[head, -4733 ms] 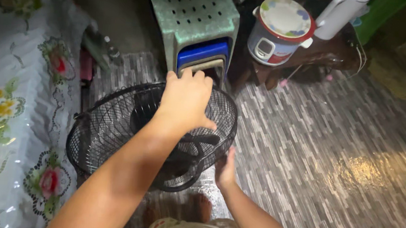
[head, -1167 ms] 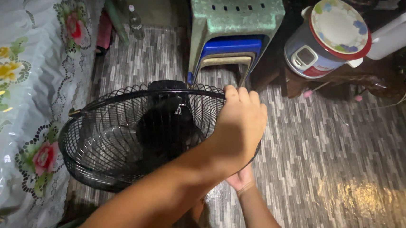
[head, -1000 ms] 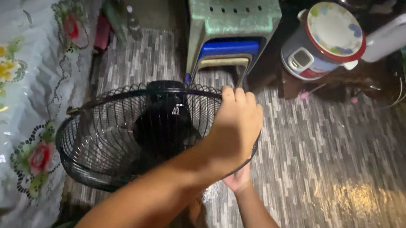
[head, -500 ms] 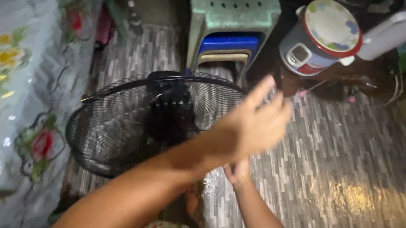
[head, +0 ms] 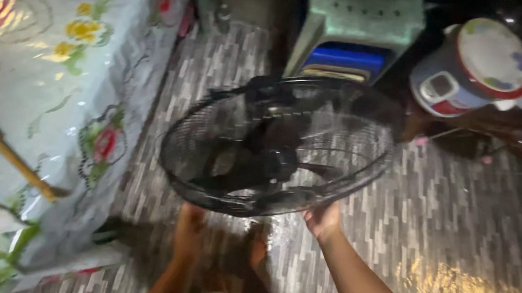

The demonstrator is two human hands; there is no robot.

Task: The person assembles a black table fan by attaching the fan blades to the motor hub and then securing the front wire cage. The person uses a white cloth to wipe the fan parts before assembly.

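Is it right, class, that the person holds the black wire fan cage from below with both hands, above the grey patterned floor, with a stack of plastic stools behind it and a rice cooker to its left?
Not quite: the head view shows the rice cooker to the right of the fan cage, not left. The rest stands: left hand, right hand, floor, stools.

Home, prob. kitchen corner: rice cooker (head: 471,72), stacked plastic stools (head: 356,31), floral tablecloth (head: 50,89).

**One head camera, looking steeply down**

Single view only, worn on the head, aimed down and slightly forward at the patterned floor (head: 453,203). It sits close: the fan cage (head: 279,145) fills centre frame, both forearms enter from the bottom edge. Floral cloth (head: 63,90) at left, stacked stools (head: 354,34) top centre, rice cooker (head: 471,72) upper right. The picture is blurred.
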